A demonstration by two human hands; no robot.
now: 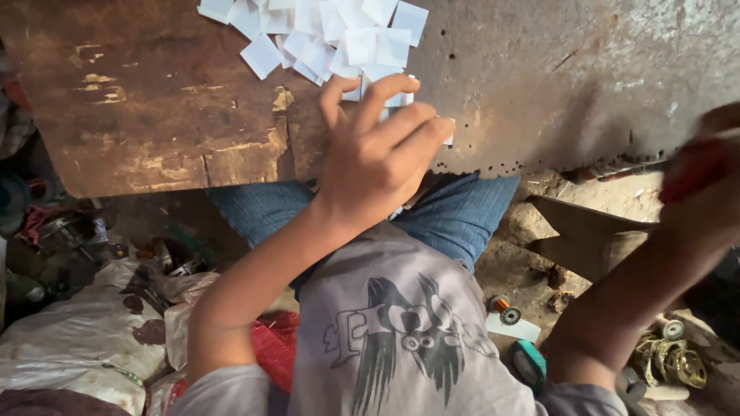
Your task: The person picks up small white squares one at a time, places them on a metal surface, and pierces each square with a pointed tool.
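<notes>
Sacks (85, 339), pale and crumpled, are lying at the far left on the floor beside dark clutter too murky to make out. White paper squares (324, 35) are sitting heaped on the worn wooden bench (154, 100), some cut off at the top edge. The left hand (378, 154) is resting on the pile's near edge, fingers curled, pressing some squares. The right hand (705, 181) is blurring at the right edge around something red (694, 166); I cannot tell its grip.
</notes>
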